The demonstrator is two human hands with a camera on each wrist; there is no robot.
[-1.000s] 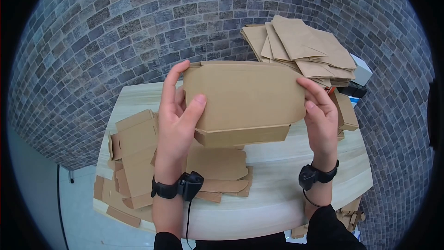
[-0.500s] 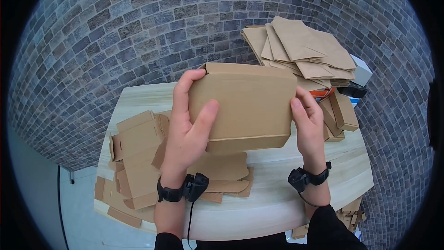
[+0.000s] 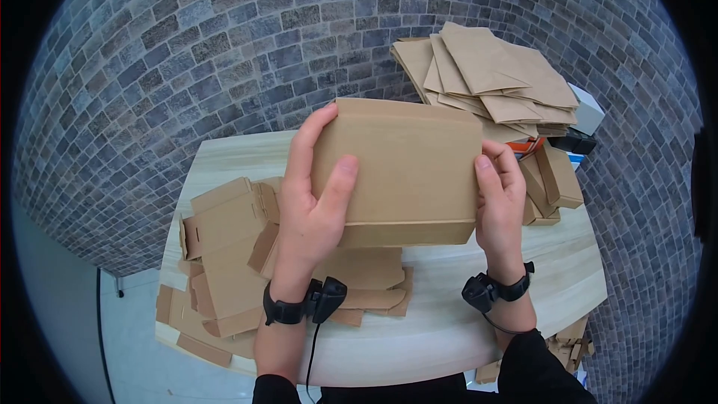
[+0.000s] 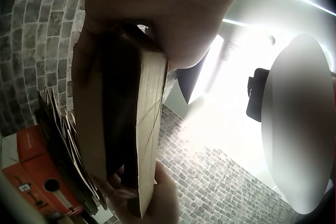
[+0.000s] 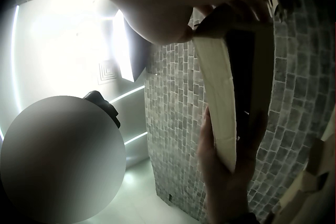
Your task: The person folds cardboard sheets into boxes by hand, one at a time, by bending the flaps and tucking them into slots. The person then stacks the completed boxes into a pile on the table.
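A plain brown cardboard box (image 3: 407,168) is held up over the table between both hands, its broad face toward the head camera. My left hand (image 3: 307,213) grips its left end, thumb laid on the broad face and fingers round the far side. At the right end, my right hand (image 3: 501,206) pinches the edge, its thumb in front and its fingers curled behind. In the left wrist view the box's pale side wall (image 4: 149,113) borders a dark hollow. The right wrist view shows the same hollow beside another pale wall (image 5: 218,87).
Flattened cardboard pieces (image 3: 232,254) cover the table's left side, and more flat cardboard (image 3: 366,269) lies under the held box. Folded brown paper bags (image 3: 486,67) are stacked at the back right, near small cardboard boxes (image 3: 561,176). Cardboard scraps (image 3: 565,348) lie below the right edge.
The right hand has moved left, nearer the left hand, which has shifted slightly right. The box's broad face looks shorter; its tapered right end and the gap at its top left corner no longer show.
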